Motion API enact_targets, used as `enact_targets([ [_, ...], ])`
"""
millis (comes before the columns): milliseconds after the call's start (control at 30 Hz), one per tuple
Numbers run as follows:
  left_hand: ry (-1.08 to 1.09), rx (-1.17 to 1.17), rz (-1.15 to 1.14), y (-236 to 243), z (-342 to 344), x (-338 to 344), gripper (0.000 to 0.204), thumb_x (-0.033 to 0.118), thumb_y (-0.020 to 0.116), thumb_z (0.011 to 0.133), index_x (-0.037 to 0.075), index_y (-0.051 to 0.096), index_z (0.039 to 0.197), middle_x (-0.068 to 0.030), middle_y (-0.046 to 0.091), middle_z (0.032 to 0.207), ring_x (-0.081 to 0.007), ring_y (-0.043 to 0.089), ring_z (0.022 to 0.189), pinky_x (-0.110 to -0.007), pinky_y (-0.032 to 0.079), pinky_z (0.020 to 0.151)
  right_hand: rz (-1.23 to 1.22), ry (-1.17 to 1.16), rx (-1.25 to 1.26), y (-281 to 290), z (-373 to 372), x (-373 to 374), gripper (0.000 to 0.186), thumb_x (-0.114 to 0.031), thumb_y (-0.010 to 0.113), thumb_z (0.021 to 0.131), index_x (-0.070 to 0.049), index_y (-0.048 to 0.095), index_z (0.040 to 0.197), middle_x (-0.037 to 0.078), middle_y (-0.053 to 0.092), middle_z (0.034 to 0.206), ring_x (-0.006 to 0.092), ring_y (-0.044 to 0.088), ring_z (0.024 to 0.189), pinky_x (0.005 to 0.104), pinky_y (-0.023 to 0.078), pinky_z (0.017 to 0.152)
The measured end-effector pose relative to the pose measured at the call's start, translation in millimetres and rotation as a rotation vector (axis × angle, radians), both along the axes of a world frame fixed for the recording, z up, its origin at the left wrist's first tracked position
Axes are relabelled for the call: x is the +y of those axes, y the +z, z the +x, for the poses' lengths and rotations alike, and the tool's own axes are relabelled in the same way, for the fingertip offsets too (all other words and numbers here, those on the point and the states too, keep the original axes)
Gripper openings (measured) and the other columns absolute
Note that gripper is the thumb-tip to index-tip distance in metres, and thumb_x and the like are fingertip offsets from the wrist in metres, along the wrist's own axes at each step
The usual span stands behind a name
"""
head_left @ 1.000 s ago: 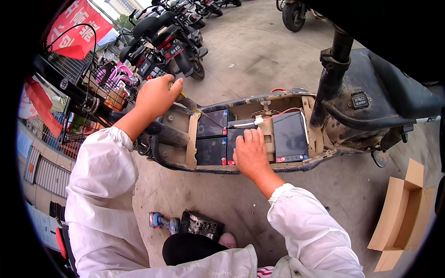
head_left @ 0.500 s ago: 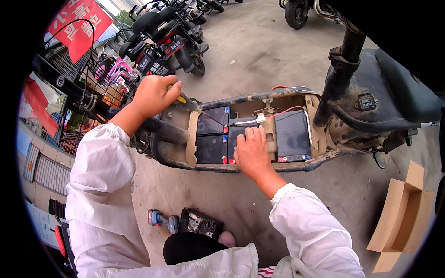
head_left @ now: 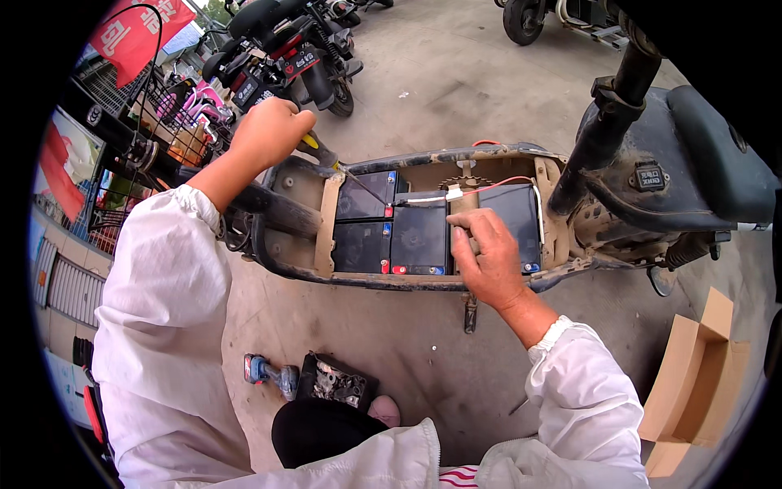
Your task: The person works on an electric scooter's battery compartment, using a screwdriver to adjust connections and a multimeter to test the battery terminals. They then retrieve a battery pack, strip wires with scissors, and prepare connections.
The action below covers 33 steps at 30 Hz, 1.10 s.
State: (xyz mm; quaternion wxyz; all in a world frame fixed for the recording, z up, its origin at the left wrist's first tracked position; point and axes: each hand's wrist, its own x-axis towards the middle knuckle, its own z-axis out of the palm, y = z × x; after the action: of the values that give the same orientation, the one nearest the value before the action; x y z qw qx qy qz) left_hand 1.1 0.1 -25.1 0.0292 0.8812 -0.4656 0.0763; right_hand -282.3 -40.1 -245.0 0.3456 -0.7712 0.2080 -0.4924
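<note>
My left hand is closed around the handle of a screwdriver, yellow where it shows. Its thin shaft slants down to the right, the tip at a red-marked terminal on the upper left battery. My right hand hovers over the gap between the middle battery and the right battery, fingers apart and holding nothing I can see. A white connector with red and white wires lies across the top of the batteries. All sit in the open floor frame of an electric scooter.
On the ground near my foot are a blue cordless drill and a black box of small metal parts. An opened cardboard box stands at the right. The scooter's seat rises at the right; parked scooters stand behind.
My right hand has drawn back to the right from the middle battery, and its fingers have spread. My left hand keeps the screwdriver, its tip now at the red-marked terminal. The view has shifted slightly.
</note>
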Motion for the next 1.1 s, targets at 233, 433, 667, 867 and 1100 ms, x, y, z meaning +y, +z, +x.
enact_targets([
  [233,-0.480,-0.030,-0.048,0,1,13,0.031,0.032,0.061,0.086,0.001,0.068,0.082,-0.0194,0.062,0.066,-0.0365,0.063,0.063,-0.041,0.050,0.062,0.089,-0.233,0.039,-5,-99,-39,0.012,-0.004,0.058,0.091,-0.003,0.067,0.099,0.010,0.068,0.086,0.0224,0.065,0.074,0.0302,0.050,0.069],
  [433,-0.422,0.006,-0.020,2,-13,-14,0.040,0.038,0.060,0.087,-0.001,0.070,0.089,-0.0187,0.066,0.069,-0.0354,0.066,0.067,-0.040,0.052,0.066,-0.093,-0.349,0.211,-30,-97,-57,0.008,-0.012,0.064,0.086,-0.008,0.067,0.092,0.012,0.068,0.082,0.0315,0.065,0.074,0.0374,0.051,0.065],
  [667,0.085,0.076,0.111,13,-16,13,0.066,0.057,0.052,0.090,-0.005,0.073,0.085,-0.0211,0.068,0.073,-0.0338,0.069,0.074,-0.041,0.052,0.077,-0.117,-0.414,0.278,-34,-88,-55,0.008,-0.016,0.066,0.083,-0.010,0.065,0.088,0.010,0.065,0.079,0.0320,0.063,0.075,0.0429,0.049,0.063],
  [867,0.156,0.276,0.111,16,-28,12,0.058,0.048,0.058,0.091,-0.009,0.070,0.087,-0.0103,0.067,0.069,-0.0166,0.062,0.066,-0.033,0.050,0.065,-0.080,-0.564,0.467,-26,-85,-43,0.011,-0.017,0.065,0.084,-0.009,0.060,0.091,0.009,0.061,0.091,0.0330,0.059,0.091,0.0442,0.048,0.075],
  [1100,-0.066,0.161,0.015,1,-16,18,0.050,0.040,0.061,0.089,-0.010,0.068,0.084,-0.0141,0.068,0.070,-0.0186,0.065,0.066,-0.033,0.052,0.067,-0.073,-0.501,0.368,-29,-92,-49,0.014,-0.019,0.066,0.082,-0.008,0.060,0.088,0.010,0.060,0.089,0.0331,0.059,0.088,0.0451,0.049,0.071],
])
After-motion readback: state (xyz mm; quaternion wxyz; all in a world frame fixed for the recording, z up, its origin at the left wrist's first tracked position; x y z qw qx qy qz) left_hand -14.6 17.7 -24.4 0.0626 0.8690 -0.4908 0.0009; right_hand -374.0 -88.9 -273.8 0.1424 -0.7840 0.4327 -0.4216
